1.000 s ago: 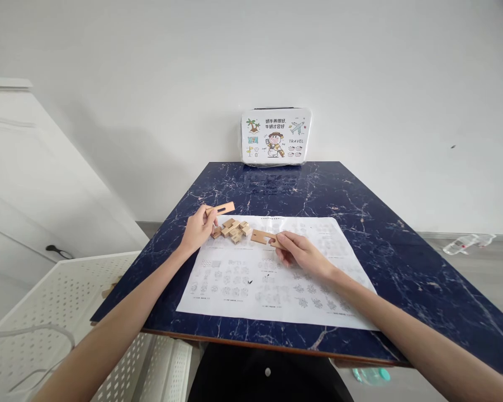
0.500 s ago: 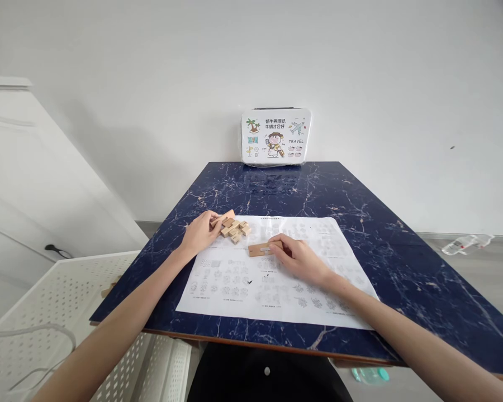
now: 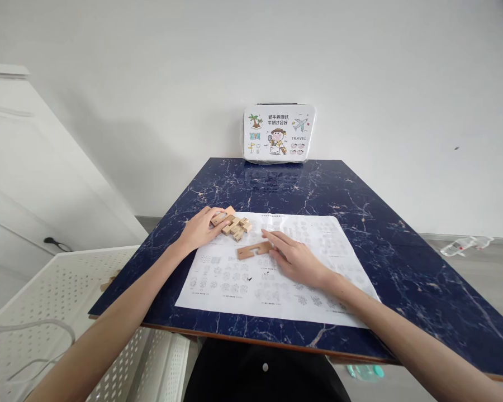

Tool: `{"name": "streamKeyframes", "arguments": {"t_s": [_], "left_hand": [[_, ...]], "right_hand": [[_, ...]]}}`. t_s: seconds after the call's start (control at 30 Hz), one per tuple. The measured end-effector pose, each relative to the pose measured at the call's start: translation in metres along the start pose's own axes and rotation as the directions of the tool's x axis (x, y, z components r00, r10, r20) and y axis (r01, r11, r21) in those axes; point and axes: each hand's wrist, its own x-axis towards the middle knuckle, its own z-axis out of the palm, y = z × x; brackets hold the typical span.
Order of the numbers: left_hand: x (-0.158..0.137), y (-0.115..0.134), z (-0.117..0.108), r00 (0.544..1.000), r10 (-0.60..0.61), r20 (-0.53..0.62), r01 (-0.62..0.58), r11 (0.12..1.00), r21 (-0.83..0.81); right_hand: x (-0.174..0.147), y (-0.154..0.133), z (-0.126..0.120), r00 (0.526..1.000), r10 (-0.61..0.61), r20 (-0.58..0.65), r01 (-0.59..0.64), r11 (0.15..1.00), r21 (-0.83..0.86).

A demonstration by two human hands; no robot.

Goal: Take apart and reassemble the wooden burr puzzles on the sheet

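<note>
Wrapped around the left end of a small interlocking wooden puzzle [image 3: 237,228], my left hand [image 3: 198,228] has its thumb in front and fingers behind. A flat piece with a slot [image 3: 218,219] sits at that end, partly under my fingers. On the printed sheet [image 3: 230,296] lies a separate notched wooden piece [image 3: 247,253], dark marks on it too small to read. My right hand [image 3: 297,258] hovers at this piece's right end, fingers stretched and apart, thumb close to or touching it.
The sheet with many small diagrams covers the near middle of the dark blue marbled table [image 3: 293,190]. A white cartoon case [image 3: 279,134] stands at the back against the wall. White perforated shelving [image 3: 67,285] is at the left, plastic bottles [image 3: 465,244] on the floor.
My right hand's fingers have opened from the notched piece, which has shifted slightly left and turned on the sheet. My left hand's thumb has moved to the front of the puzzle.
</note>
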Motion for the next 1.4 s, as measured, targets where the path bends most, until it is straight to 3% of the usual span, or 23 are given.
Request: {"name": "streamKeyframes", "arguments": {"t_s": [0.27,0.5,0.83,1.17,1.4], "left_hand": [[0.001,0.006,-0.007,0.994,-0.101,0.047,0.099,0.994,0.048],[-0.003,0.007,-0.009,0.988,-0.154,-0.019,0.156,0.977,0.148],[0.000,-0.011,-0.006,0.980,-0.194,-0.055,0.201,0.950,0.238],[-0.003,-0.014,0.000,0.982,-0.117,-0.149,0.160,0.931,0.327],[-0.003,-0.016,-0.004,0.974,-0.141,-0.175,0.178,0.961,0.214]], "right_hand": [[0.000,-0.007,-0.007,0.995,0.022,-0.094,-0.014,0.996,0.083],[0.000,-0.010,-0.010,0.977,-0.212,0.034,0.205,0.969,0.136],[-0.001,-0.010,-0.012,0.992,-0.124,0.012,0.121,0.982,0.148],[0.000,-0.013,-0.013,0.997,-0.065,0.034,0.057,0.981,0.186],[-0.001,-0.012,-0.012,0.998,-0.054,0.032,0.046,0.978,0.202]]}}
